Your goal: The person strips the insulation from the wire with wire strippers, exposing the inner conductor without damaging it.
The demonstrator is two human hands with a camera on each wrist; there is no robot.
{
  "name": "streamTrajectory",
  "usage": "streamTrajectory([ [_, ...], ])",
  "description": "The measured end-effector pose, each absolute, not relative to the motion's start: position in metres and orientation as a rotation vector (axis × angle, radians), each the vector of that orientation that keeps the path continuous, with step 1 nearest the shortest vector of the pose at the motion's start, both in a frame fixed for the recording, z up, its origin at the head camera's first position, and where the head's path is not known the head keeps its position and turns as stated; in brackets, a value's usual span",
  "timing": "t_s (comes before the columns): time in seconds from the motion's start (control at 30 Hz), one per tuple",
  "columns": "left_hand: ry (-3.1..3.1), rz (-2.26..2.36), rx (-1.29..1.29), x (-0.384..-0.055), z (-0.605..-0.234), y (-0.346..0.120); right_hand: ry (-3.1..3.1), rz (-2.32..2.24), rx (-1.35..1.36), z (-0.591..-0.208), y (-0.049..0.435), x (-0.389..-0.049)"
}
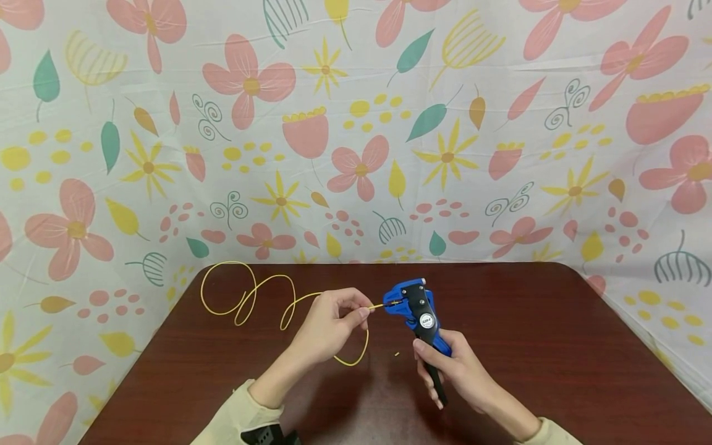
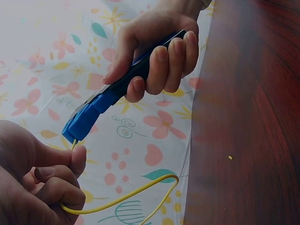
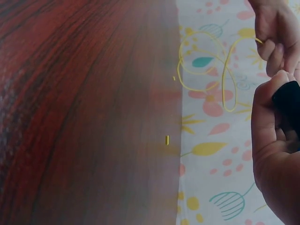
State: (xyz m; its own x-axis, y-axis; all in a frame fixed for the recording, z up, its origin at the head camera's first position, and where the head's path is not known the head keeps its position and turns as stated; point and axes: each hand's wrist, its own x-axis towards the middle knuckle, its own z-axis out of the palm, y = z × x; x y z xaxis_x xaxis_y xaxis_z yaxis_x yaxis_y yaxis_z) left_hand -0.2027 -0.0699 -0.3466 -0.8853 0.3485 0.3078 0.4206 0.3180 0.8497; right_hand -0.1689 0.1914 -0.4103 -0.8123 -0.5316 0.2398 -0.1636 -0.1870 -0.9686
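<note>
My left hand (image 1: 334, 324) pinches a thin yellow wire (image 1: 349, 364) between thumb and forefinger, close to one end. That end runs into the front of a blue and black wire stripper (image 1: 414, 303). The stripper's handles are in the grip of my right hand (image 1: 458, 368), with its head tilted up and left over the table. In the left wrist view, the yellow wire (image 2: 117, 202) enters the blue head just past the thumb tip, and a loop trails below the hand. The right wrist view shows only the dark handle end (image 3: 288, 101) in the right hand.
A short yellow piece (image 1: 397, 354) of insulation lies on the dark red-brown table (image 1: 517, 321) below the stripper. The rest of the wire spreads in loose coils (image 1: 203, 287) toward the back left. A floral cloth (image 1: 356, 80) hangs behind the table.
</note>
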Motion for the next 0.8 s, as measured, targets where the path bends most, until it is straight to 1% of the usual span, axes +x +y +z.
streamTrajectory([
  [0.8,-2.496,-1.653,-0.721,-0.2040,-0.3451,-0.0680,1.919,-2.136,-0.780,-0.4102,0.1893,-0.1653],
])
